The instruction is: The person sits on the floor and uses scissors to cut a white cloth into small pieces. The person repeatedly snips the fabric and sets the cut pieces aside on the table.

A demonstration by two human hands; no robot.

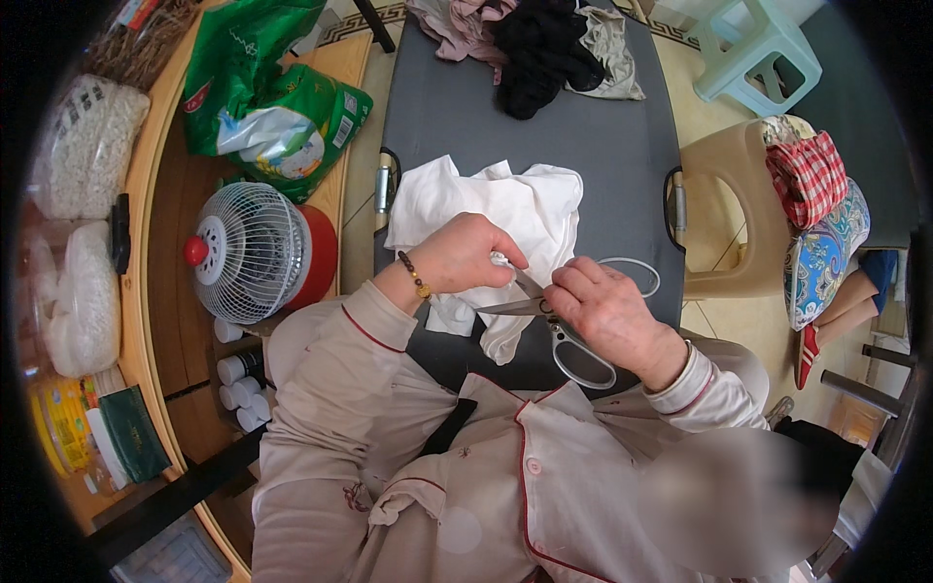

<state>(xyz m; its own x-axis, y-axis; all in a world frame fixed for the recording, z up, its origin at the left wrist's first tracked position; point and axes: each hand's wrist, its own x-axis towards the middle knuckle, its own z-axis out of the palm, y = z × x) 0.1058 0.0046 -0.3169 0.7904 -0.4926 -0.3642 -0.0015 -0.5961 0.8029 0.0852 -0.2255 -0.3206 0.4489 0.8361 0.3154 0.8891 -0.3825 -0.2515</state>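
Observation:
A white cloth garment lies crumpled on the grey padded top of a folding cot in front of me. My left hand, with a beaded bracelet on the wrist, is closed in a pinch on a small bunched bit of white cloth over the garment. My right hand grips a pair of scissors with grey loop handles around their pivot. The blades are spread apart and point left, one tip close beneath my left fingers. A narrow end of the garment hangs down near my lap, below the blades.
Pink, black and pale clothes lie at the cot's far end. On the left, wooden shelving holds a green bag and a red-based fan heater. A beige stool with folded fabrics stands right, near another person's leg.

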